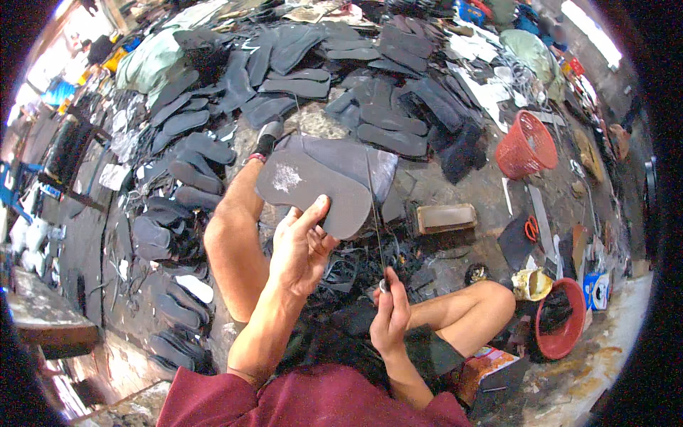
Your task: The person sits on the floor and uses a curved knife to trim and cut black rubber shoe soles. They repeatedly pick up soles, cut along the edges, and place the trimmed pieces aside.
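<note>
In the middle, my left hand [302,245] is closed on a dark grey shoe sole [320,188], thumb on top, fingers beneath. The sole is flat, with a rounded outline and a whitish worn patch near its left end. Lower and to the right, my right hand [390,313] pinches the lower end of a thin dark strip [375,206]. This strip rises past the sole's right edge; whether it is a cord or a narrow blade I cannot tell. A greyish flat sheet [380,167] lies partly hidden behind the sole.
Dark soles [391,117] lie in heaps ahead and along the left. On the right stand a red basket [526,146], a red bucket [562,320] and a yellowish can [532,283]. A rectangular block [446,218] and orange-handled scissors [531,228] lie on the floor. Black scraps surround my legs.
</note>
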{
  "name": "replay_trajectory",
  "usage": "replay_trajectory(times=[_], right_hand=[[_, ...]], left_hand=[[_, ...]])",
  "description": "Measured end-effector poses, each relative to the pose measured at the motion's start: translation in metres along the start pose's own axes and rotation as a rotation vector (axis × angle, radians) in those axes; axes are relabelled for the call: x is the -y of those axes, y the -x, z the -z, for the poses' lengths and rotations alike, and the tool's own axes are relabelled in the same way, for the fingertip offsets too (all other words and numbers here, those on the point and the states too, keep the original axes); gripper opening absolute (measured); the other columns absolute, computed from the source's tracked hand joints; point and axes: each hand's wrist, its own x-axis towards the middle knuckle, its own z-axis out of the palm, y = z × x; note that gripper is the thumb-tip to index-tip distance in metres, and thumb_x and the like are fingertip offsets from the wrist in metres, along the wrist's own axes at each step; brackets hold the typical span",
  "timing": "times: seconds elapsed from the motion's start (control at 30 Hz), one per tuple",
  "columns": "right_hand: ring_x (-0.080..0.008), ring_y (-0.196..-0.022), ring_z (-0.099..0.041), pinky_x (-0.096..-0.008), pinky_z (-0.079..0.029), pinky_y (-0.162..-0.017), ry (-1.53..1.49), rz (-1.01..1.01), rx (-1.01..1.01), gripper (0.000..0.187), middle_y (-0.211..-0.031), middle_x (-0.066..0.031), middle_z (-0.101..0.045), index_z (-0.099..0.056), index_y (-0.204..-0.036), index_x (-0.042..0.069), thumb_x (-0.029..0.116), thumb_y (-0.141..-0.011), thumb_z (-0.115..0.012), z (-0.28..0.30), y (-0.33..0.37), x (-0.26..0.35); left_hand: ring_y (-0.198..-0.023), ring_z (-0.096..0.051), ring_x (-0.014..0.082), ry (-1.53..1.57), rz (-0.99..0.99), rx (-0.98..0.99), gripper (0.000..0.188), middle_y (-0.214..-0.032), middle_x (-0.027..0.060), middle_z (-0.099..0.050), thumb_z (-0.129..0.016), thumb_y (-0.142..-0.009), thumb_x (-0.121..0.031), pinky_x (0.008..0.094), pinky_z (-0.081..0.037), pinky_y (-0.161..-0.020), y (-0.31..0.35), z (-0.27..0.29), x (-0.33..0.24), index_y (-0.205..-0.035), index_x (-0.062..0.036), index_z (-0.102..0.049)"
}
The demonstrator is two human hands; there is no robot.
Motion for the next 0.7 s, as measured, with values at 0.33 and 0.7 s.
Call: replay_trajectory(times=[0.33, 0.7], right_hand=[[-0.0351, -0.077, -0.065, -0.0422, -0.052, -0.074, 0.145, 0.099, 0.074, 0.034, -0.092, -0.0186, -0.066, -0.061, -0.129, 0.0, 0.013, -0.099, -0.052, 0.042, 0.032, 0.019], [-0.0337, -0.069, -0.062, -0.0444, -0.05, -0.062, 0.162, 0.024, 0.422, 0.037, -0.074, -0.0139, -0.056, -0.062, -0.131, 0.009, 0.009, -0.094, -0.058, 0.042, -0.011, 0.045]], left_hand=[[-0.106, -0.064, 0.0206, -0.1, 0.051, -0.026, 0.043, -0.118, 0.0065, -0.064, -0.07, -0.09, -0.016, 0.037, -0.054, -0.091, 0.029, 0.037, -0.003, -0.127, -0.0054, -0.052], [-0.118, -0.059, 0.0246, -0.228, 0.186, 0.083, 0.056, -0.126, 0.0127, -0.061, -0.071, -0.086, -0.006, 0.0395, -0.047, -0.102, 0.05, 0.088, -0.005, -0.137, 0.001, -0.048]])
